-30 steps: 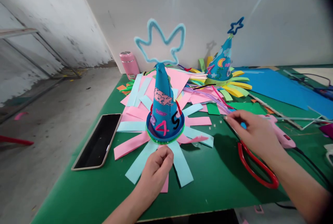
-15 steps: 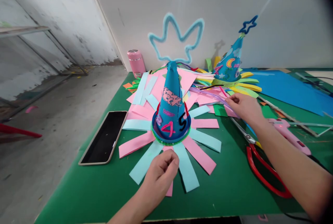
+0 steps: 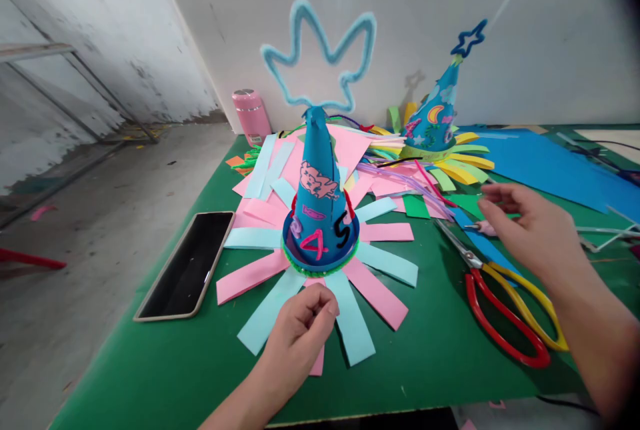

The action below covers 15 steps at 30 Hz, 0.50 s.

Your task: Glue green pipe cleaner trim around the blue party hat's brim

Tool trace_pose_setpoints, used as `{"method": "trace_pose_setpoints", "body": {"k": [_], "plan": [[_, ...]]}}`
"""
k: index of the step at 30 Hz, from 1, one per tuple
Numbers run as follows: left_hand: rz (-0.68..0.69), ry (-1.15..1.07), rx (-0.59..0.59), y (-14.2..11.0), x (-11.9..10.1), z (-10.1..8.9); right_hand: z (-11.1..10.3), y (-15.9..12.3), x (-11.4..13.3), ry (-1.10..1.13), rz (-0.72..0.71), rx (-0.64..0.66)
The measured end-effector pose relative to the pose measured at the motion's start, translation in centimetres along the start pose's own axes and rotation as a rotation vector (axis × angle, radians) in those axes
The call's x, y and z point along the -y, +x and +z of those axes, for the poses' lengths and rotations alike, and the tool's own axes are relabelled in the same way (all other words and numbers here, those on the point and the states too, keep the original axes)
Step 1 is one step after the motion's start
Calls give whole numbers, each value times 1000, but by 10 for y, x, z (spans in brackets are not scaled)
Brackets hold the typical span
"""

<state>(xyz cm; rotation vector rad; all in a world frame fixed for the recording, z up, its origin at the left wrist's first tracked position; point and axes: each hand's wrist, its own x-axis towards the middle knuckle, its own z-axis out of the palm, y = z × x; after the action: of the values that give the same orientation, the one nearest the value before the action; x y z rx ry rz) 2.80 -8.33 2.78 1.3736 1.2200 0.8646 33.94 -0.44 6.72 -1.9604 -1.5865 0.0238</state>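
Observation:
In the middle stands a blue paper cone hat (image 3: 317,170) with a pink pig cutout and fuzzy "4" and "5" shapes. A light-blue pipe-cleaner crown (image 3: 295,37) tops it, and pink and pale-blue paper strips (image 3: 377,293) fan out from its brim. My left hand (image 3: 303,327) is closed in front of the brim, over a pink strip; whatever its fingers pinch is hidden. Over at the right, my right hand (image 3: 533,227) has thumb and fingers apart, covering most of a pink glue gun (image 3: 484,229). Scissors (image 3: 505,330) with red and yellow handles lie beneath it.
A phone (image 3: 187,263) lies left of the hat, near the table's left edge. Behind are a pink bottle (image 3: 251,117), a second cone hat (image 3: 435,113) with a star, loose pipe cleaners (image 3: 400,177), paper pieces and a blue sheet (image 3: 535,167).
My right hand has moved right and toward me, from the pipe cleaners to the glue gun, opening. My left hand keeps its place by the hat. The view has shifted slightly.

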Motion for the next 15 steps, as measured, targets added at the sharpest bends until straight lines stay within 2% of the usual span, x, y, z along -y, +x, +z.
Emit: {"method": "trace_pose_setpoints", "body": {"k": [4, 5, 8, 12, 15], "plan": [[-22, -2, -17, 3, 1, 0, -7, -49, -20, 113, -10, 92], [-28, -8, -29, 3, 2, 0, -7, -59, -26, 110, 32, 141], [-58, -46, -82, 3, 2, -3, -7, -81, -40, 88, 137, 180], [-98, -124, -125, -2, -3, -6, -15, -84, -61, -5, 144, 13], [-172, -273, -108, -3, -12, -3, -22, -76, -93, -138, 179, -64]]}}
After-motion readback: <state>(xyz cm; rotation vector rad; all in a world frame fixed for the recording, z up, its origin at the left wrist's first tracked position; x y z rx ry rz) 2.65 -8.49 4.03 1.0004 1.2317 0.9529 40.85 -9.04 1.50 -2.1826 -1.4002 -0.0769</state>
